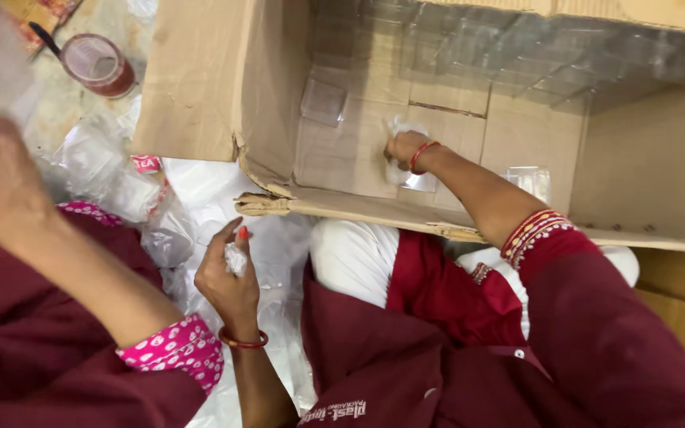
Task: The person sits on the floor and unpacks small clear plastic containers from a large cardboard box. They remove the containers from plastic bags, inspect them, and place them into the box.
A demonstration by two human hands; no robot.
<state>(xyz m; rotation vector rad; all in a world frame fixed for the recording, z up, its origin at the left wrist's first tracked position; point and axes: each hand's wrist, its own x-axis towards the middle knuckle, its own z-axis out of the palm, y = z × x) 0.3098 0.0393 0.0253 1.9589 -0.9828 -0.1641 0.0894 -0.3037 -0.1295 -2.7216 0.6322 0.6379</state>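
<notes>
Inside cardboard box (pixel 358 150), right hand (pixel 403 147), clear packets (pixel 324 101)

Worn on the head, looking steeply down and slightly forward at close range. Takes in the lap in dark red cloth along the bottom edge, and a large cardboard box (pixel 358 119) lying on its side with the open mouth toward the camera, filling the upper centre and right. Shows a floor strewn with clear plastic (pixel 200 190) at left. Only one view, nothing shared.
</notes>
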